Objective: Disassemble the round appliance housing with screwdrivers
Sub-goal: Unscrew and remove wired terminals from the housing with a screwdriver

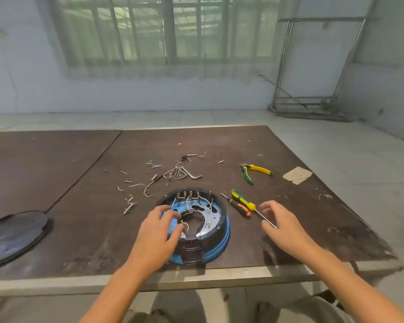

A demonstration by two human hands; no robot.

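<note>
The round appliance housing [216, 226], black with a blue rim and a metal plate and white wires inside, lies open-side up near the table's front edge. My left hand [160, 231] rests on its left side, fingertips pinched at a wire inside. My right hand [281, 223] hovers to the right of the housing with fingers apart, just over the metal shaft of the yellow-green screwdriver [243, 200]. A smaller black-orange screwdriver [239, 207] lies beside it.
Loose screws [153, 163], hex keys [181, 172] and wire bits are scattered behind the housing. Yellow-green pliers [254, 172] and a piece of tape [296, 175] lie at the right. A dark round cover [14, 236] lies at the table's left.
</note>
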